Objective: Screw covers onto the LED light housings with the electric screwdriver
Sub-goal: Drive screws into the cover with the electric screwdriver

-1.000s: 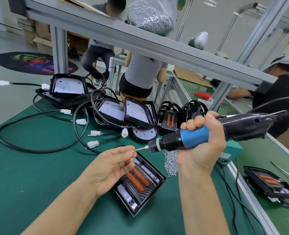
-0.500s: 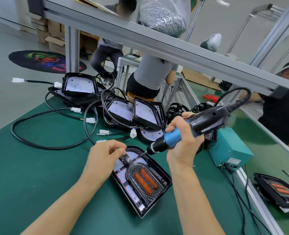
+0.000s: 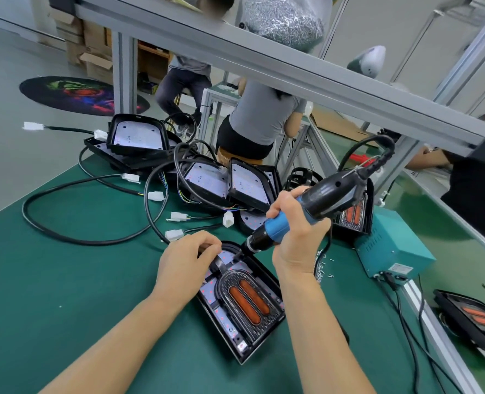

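Observation:
A black LED light housing (image 3: 259, 335) lies on the green table in front of me, with a ribbed cover (image 3: 245, 302) holding two orange strips set in it. My right hand (image 3: 295, 237) grips the blue and black electric screwdriver (image 3: 306, 210), tilted down to the left, its bit on the housing's upper end. My left hand (image 3: 187, 264) rests on the housing's upper left corner, fingers curled and pinching at a black part of the cover there.
Several open housings (image 3: 137, 137) with white LED boards, black cables and white connectors crowd the table's far side. A teal power box (image 3: 392, 251) stands right, loose screws (image 3: 322, 265) beside it. Another covered housing (image 3: 474, 322) lies far right. An aluminium beam (image 3: 264, 64) crosses overhead; people work beyond.
The screwdriver swung from level down onto the housing's upper end. My left hand dropped from the bit's tip onto the housing's corner.

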Motion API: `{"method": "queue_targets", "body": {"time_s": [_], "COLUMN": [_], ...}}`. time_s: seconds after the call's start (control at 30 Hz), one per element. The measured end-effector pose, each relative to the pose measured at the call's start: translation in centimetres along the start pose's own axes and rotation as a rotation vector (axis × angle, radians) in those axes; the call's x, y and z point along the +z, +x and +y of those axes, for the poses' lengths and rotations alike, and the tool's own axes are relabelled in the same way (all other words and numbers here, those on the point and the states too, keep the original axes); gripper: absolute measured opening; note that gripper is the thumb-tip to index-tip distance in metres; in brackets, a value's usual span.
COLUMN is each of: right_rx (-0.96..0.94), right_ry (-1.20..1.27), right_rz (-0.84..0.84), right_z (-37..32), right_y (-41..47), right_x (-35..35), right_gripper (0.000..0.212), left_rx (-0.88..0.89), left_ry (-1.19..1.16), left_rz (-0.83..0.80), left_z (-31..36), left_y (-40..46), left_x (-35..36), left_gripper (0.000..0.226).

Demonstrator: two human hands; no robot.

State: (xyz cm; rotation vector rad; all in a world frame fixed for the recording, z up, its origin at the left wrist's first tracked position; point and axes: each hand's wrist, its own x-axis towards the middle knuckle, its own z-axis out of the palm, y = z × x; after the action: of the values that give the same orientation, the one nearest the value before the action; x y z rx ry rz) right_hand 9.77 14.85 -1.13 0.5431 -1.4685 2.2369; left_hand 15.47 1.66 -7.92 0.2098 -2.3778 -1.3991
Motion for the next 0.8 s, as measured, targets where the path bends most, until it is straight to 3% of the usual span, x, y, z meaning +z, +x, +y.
{"method": "queue_targets", "body": {"time_s": [0.1,0.2,0.4,0.57,0.7,0.8], "right_rx": [-0.011,0.011,-0.008,0.059,0.070,0.072], "right_ry": [-0.008,0.004,0.055,0.298,0.335,0.342], "right_rz": [-0.008,0.060,0.197,0.271,0.329,0.365], "right_z": [0.0,0.0,-2.0,-5.2,-7.5,-8.7], "right_y": [-0.2,-0.3,-0.4,-1.7,-3.6,-4.7], "right_x": [0.2,0.1,-0.9,-3.2,-5.3,-6.1], "right_gripper": [0.032,0.018,0.016,0.013,0.011,0.010], "left_rx": [-0.008,-0.007,-0.010,-0.047,-0.164,-0.216], "left_ry": [-0.006,0.012,-0.011,-0.229,-0.473,-0.598], "left_rz": [-0.006,-0.011,-0.016,-0.114,-0.305,-0.358], "left_z": [-0.1,-0.2,0.1,1.1,2.1,2.7], "left_y": [0.1,0.1,-0.1,-2.1,-4.5,-5.8], "left_x": [0.0,-0.1,-0.3,-1.0,-1.3,-1.4], "left_gripper": [0.012,0.012,0.012,0.017,0.012,0.009]}}
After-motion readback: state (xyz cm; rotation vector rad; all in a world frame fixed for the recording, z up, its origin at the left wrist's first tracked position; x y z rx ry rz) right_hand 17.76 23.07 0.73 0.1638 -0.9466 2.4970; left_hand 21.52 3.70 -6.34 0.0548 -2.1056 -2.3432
